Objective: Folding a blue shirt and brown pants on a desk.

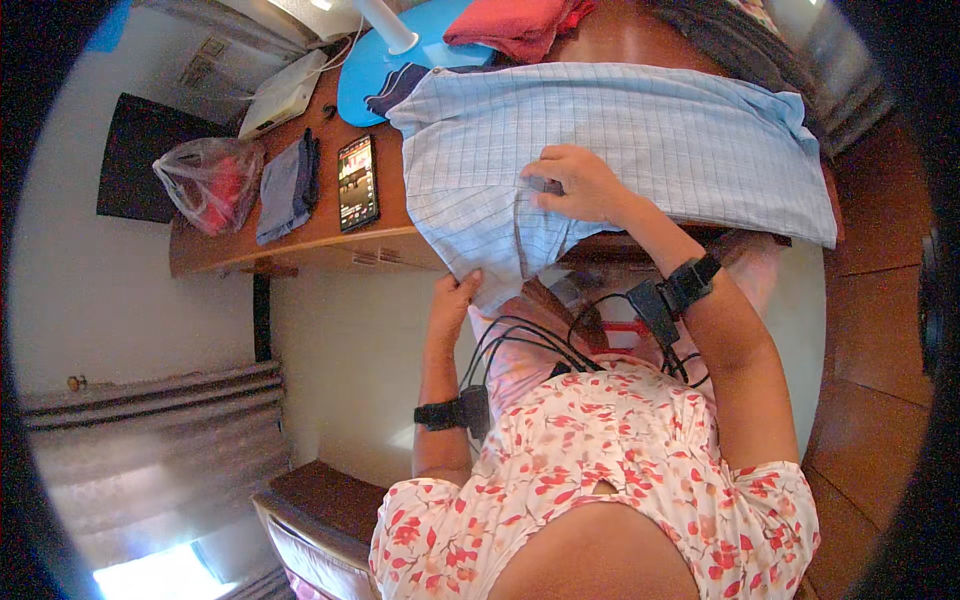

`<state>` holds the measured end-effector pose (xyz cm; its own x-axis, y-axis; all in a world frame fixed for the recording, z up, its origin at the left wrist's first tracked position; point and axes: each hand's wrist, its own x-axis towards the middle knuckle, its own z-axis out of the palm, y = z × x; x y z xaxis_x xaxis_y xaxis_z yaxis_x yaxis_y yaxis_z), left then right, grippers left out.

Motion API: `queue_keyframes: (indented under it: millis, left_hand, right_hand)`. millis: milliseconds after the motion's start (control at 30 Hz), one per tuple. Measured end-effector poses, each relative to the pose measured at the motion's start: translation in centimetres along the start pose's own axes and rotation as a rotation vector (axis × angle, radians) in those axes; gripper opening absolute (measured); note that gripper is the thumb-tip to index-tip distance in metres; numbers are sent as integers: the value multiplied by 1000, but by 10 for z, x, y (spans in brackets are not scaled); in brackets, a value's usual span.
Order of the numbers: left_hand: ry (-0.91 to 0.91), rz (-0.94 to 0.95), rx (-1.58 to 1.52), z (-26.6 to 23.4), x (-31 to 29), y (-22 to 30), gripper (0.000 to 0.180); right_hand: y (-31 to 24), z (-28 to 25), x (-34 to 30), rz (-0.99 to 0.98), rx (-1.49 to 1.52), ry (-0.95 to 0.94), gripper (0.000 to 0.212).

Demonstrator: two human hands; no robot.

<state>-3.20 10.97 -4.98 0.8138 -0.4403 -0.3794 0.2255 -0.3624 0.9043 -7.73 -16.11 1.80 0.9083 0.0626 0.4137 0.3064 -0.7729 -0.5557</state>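
Observation:
A light blue checked shirt [640, 120] lies spread across the brown wooden table, its near part hanging over the front edge. My left hand [456, 298] pinches the lower edge of the hanging piece, which looks like a sleeve. Above it and to the right, my right hand [585, 187] rests on the shirt with fingers curled and thumb bent inward. Something small and greyish shows between those fingers; whether it is a fold of the shirt or a separate thing is unclear. A dark blue cloth [400, 88] pokes out at the shirt's far left end.
Left of the shirt on the table [425, 250] lie a phone [357, 185] with a lit screen, a folded grey-blue cloth [288, 190] and a clear plastic bag [215, 185] with something red inside. Behind stand a blue round base [365, 75] with a white pole and a folded red cloth [515, 25].

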Motion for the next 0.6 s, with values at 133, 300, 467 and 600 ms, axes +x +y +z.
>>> queue_keyframes:
  millis: [133,300,467,600]
  left_hand:
    - [12,10,224,-9,0,1,34]
    - [-50,35,113,-22,-21,21,27]
    - [-43,200,-539,-20,-34,54,23]
    - [-45,291,-614,-21,-27,57,25]
  right_hand:
    - [-3,-7,1,-20,-29,-61,36]
    - [-16,-17,-4,21,-122,-200,46]
    - [-18,-20,-11,1,-74,-189,52]
    - [-25,-14,-19,-177,-26,-67,52]
